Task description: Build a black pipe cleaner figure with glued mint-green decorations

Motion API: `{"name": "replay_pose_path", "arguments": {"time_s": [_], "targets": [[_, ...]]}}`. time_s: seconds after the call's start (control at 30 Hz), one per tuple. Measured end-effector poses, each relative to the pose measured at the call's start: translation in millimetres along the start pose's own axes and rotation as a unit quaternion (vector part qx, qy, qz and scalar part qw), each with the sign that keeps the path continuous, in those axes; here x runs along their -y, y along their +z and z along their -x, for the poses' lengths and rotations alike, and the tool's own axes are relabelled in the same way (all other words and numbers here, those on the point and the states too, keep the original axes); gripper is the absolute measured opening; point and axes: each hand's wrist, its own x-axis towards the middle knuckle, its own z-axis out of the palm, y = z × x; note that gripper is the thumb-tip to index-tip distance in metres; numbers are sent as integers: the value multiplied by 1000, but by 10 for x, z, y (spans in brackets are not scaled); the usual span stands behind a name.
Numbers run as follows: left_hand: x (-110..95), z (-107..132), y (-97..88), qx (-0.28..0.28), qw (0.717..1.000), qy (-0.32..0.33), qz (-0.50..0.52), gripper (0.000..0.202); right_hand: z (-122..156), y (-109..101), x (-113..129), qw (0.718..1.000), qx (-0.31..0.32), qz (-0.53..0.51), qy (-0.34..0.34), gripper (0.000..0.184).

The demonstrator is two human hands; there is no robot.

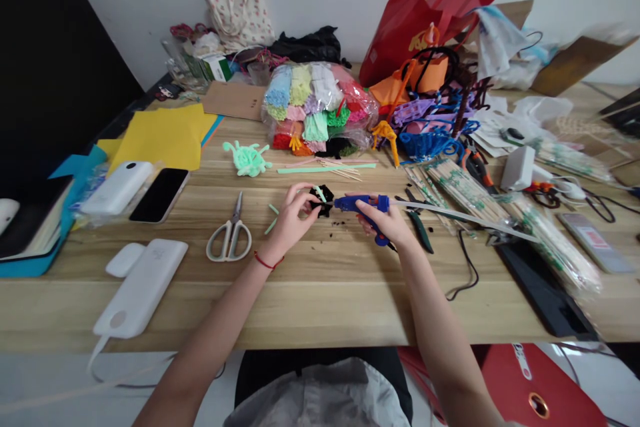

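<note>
A wood-grained desk (330, 310) spans the frame. Right of centre, the right hand (384, 221) has its grip wrapped around a glue gun (359, 203), glossy deep blue, nozzle pointing left; a long, whitish translucent glue stick (465, 215) trails from its rear toward the right. At frame centre, the left hand (295, 215) has its grip pinched on a small black piece (326, 208), dark and irregular, a pale green strip (320, 194) lying across it.

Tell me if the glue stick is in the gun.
Partly in: the glue stick juts far out the back of the glue gun.
</note>
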Motion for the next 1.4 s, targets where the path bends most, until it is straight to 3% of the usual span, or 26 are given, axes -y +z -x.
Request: {"name": "replay_pose_path", "arguments": {"time_s": [0.4, 0.57, 0.9, 1.2, 1.4], "targets": [[-16, -4, -4, -19, 1000, -5, -6, 9, 10, 11, 32, 1000, -9, 5, 3, 53], [-11, -31, 65, -67, 996, -42, 32, 16, -2, -1, 17, 1000, -3, 6, 1, 55], [45, -98, 177, -91, 987, -93, 97, 23, -11, -11, 5, 1000, 5, -9, 0, 57], [29, -106, 142, -75, 986, -107, 107, 29, -14, -15, -12, 1000, -6, 2, -4, 57], [87, -102, 157, -88, 980, -110, 139, 22, -23, -18, -34, 1000, 1, -11, -3, 56]]}}
